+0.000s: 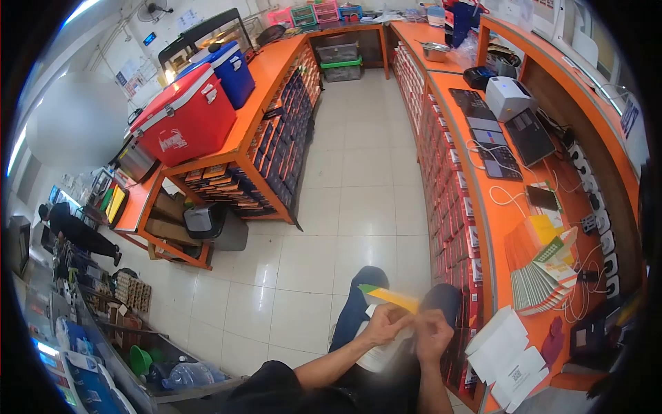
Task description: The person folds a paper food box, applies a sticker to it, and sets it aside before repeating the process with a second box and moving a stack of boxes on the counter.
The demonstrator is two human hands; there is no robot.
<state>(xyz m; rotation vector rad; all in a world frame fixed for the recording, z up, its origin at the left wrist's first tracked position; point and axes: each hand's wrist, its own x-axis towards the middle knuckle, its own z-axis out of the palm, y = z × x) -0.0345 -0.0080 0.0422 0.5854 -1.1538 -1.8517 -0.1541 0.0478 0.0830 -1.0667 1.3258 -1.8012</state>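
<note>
A narrow yellow-and-green card (394, 298) points up and to the left above my lap. My left hand (386, 326) pinches it along its lower edge, fingers closed. My right hand (433, 332) is closed at the card's right end, thumb and fingertips pressed together and slightly blurred; I cannot tell what is in them. Beneath the hands a white item (376, 355) lies across my lap, partly covered by my left hand and wrist.
On the orange counter (493, 214) to my right sit a fanned stack of yellow-green cards (541, 279), opened white boxes (507, 359), a phone (543, 198) and cables. Red boxes (455, 228) fill the shelf below. A grey bin (217, 226) stands ahead left; a person (79, 231) bends farther off.
</note>
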